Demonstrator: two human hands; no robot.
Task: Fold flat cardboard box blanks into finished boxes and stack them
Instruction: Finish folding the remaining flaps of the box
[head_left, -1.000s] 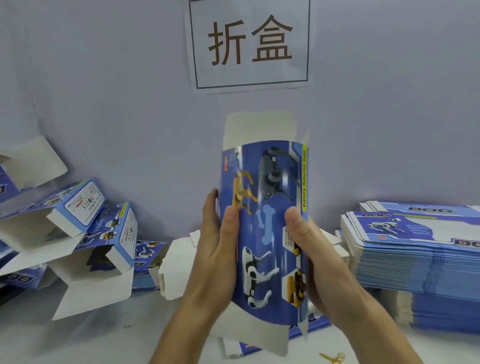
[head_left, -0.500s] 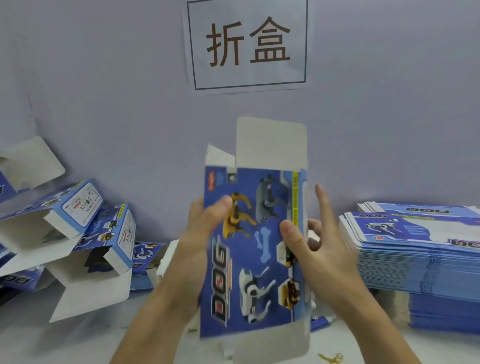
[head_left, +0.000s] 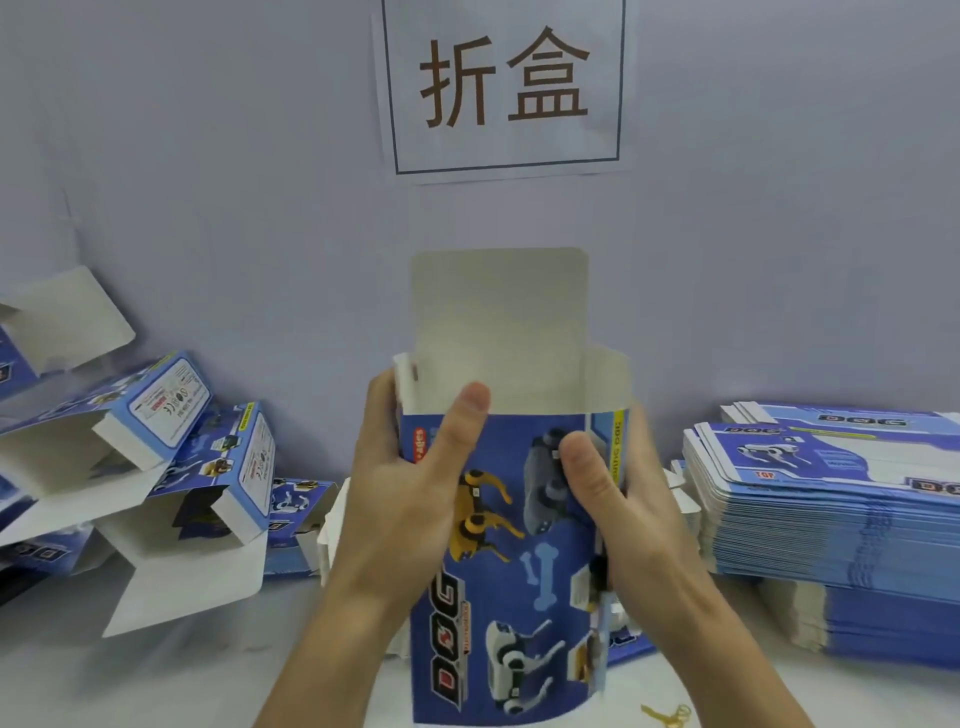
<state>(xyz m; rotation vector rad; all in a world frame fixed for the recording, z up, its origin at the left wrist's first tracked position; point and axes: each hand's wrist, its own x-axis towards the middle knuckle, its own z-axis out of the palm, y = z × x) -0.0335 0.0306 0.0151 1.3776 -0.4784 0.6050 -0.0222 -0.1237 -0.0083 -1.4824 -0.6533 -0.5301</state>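
Box (head_left: 509, 571) is standing upright in mid-air at the centre of the view, in front of the wall (head_left: 208, 182), with its long axis running vertically. Its printed blue front panel is facing the camera, and the "DOG" lettering is running up the panel's lower left side. The top end is pointing upward and is standing open: a tall plain top flap (head_left: 501, 322) is rising straight up from the rear edge, and a shorter side flap (head_left: 608, 379) is standing at the right corner. The lower end is extending toward the bottom edge of the view.

Left hand (head_left: 410, 499) is gripping the box's left edge near the top, with the thumb lying across the front panel and the fingers curling round behind. Right hand (head_left: 623, 514) is gripping the right edge at about the same height, with the thumb pressing on the front panel and the fingers wrapping behind the side.

Stack of flat blanks (head_left: 841, 525) is lying on the surface (head_left: 156, 686) to the right of the box. Folded boxes (head_left: 171, 467) with open flaps are lying tilted in a loose pile to the left, against the wall. Paper sign (head_left: 504, 88) with two printed characters is hanging on the wall above the box.
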